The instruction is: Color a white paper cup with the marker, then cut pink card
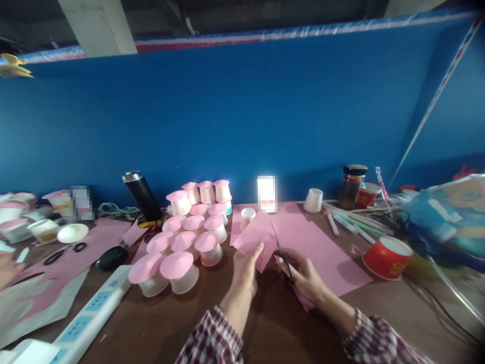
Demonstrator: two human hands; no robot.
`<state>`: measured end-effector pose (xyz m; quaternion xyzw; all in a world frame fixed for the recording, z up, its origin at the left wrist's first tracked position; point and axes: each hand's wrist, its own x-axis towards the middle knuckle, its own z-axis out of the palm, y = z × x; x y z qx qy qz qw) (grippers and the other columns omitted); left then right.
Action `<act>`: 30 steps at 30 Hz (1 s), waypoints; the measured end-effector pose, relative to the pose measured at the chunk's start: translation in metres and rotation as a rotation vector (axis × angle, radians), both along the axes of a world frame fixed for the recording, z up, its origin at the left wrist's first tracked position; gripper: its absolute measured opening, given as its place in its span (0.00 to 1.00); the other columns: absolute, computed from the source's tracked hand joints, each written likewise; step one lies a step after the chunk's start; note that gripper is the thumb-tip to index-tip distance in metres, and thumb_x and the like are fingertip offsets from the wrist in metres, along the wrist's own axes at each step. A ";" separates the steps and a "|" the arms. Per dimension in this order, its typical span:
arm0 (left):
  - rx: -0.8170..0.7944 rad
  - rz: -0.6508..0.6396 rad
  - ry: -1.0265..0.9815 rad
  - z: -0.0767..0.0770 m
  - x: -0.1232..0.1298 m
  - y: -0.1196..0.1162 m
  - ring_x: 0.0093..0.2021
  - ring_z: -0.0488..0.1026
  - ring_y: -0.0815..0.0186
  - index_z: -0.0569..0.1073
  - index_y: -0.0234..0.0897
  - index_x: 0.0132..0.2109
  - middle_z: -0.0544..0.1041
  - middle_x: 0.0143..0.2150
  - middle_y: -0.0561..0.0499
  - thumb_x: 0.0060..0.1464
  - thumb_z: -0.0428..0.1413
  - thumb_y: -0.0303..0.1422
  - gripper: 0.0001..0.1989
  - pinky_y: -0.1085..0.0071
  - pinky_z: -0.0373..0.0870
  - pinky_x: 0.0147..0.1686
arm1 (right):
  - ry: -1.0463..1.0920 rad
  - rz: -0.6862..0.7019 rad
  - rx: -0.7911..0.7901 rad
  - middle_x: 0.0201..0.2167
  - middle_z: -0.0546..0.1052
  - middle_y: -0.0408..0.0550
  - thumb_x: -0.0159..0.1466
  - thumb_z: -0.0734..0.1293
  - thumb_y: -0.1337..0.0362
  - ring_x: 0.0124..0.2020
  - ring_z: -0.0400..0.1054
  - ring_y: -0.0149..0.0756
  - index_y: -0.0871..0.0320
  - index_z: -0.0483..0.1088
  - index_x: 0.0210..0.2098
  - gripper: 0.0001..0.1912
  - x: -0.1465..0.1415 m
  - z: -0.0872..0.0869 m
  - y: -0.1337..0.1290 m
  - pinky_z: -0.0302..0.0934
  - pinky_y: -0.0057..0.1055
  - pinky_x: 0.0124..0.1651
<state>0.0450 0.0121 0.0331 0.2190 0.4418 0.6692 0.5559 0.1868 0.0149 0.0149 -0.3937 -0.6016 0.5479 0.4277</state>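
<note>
My left hand [245,270] pinches a piece of pink paper [253,236] near its lower edge, thumb on top. In my right hand [303,275] is a pair of scissors [281,247], its fingers closed around the handles. The blades point away from me and lie at the right part of the held paper. Beneath and beyond both hands, a larger pink sheet [322,247] lies on the brown table [261,323]. A small white paper cup [247,217] stands just behind the held piece.
Left of my hands stand several paper cups with pink cone tops [177,264]. A power strip [91,303], a black flask [142,197] and another person's hand [9,268] are farther left. Rightward are a red paper cup [388,258], pens [332,222] and a jar [352,187].
</note>
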 end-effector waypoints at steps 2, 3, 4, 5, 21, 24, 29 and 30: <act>0.001 -0.005 -0.002 -0.001 0.000 0.000 0.36 0.78 0.57 0.74 0.26 0.44 0.80 0.38 0.39 0.39 0.67 0.33 0.24 0.64 0.74 0.37 | -0.010 -0.007 0.003 0.23 0.69 0.43 0.58 0.66 0.46 0.22 0.62 0.29 0.64 0.69 0.47 0.28 0.000 0.001 0.000 0.56 0.25 0.23; -0.001 -0.004 -0.004 -0.001 -0.001 0.000 0.37 0.78 0.57 0.74 0.26 0.44 0.80 0.38 0.39 0.39 0.67 0.33 0.24 0.64 0.74 0.38 | -0.016 -0.011 0.009 0.23 0.69 0.43 0.58 0.66 0.46 0.23 0.62 0.29 0.64 0.70 0.47 0.28 0.000 0.002 0.000 0.56 0.25 0.23; -0.003 -0.001 -0.007 -0.001 -0.001 0.000 0.37 0.78 0.57 0.74 0.26 0.45 0.80 0.38 0.38 0.39 0.67 0.32 0.24 0.64 0.74 0.38 | -0.021 -0.014 0.015 0.23 0.69 0.43 0.58 0.66 0.46 0.23 0.62 0.29 0.64 0.70 0.47 0.28 0.000 0.002 -0.001 0.56 0.25 0.24; -0.003 0.005 -0.011 -0.002 -0.001 0.001 0.38 0.78 0.57 0.74 0.27 0.45 0.80 0.39 0.39 0.39 0.67 0.32 0.24 0.64 0.74 0.39 | -0.024 -0.016 0.019 0.23 0.69 0.43 0.58 0.66 0.46 0.23 0.62 0.29 0.64 0.70 0.46 0.28 0.000 0.003 -0.001 0.56 0.25 0.24; -0.016 0.023 -0.016 -0.004 -0.003 0.004 0.41 0.78 0.54 0.74 0.27 0.45 0.80 0.39 0.38 0.36 0.68 0.32 0.26 0.61 0.74 0.42 | -0.033 -0.025 0.045 0.22 0.70 0.44 0.57 0.68 0.48 0.24 0.62 0.29 0.65 0.71 0.46 0.28 0.002 0.004 0.000 0.56 0.25 0.26; -0.018 0.019 -0.013 -0.005 -0.003 0.005 0.40 0.78 0.54 0.74 0.26 0.45 0.80 0.40 0.37 0.36 0.68 0.33 0.26 0.61 0.75 0.42 | -0.035 -0.029 0.052 0.22 0.70 0.44 0.57 0.68 0.48 0.24 0.62 0.29 0.65 0.72 0.46 0.27 0.002 0.004 0.000 0.56 0.25 0.26; -0.025 0.006 -0.020 -0.005 -0.003 0.005 0.40 0.78 0.53 0.74 0.26 0.46 0.80 0.40 0.37 0.36 0.68 0.33 0.27 0.60 0.75 0.41 | -0.053 -0.027 0.079 0.23 0.71 0.44 0.57 0.68 0.48 0.25 0.63 0.31 0.64 0.72 0.45 0.27 0.002 0.002 0.001 0.56 0.26 0.26; -0.023 0.005 -0.021 -0.005 -0.004 0.005 0.40 0.78 0.53 0.74 0.26 0.46 0.80 0.40 0.37 0.36 0.68 0.32 0.27 0.60 0.75 0.41 | -0.056 -0.027 0.079 0.23 0.71 0.44 0.57 0.68 0.48 0.25 0.63 0.31 0.64 0.72 0.45 0.27 0.002 0.002 0.001 0.56 0.26 0.26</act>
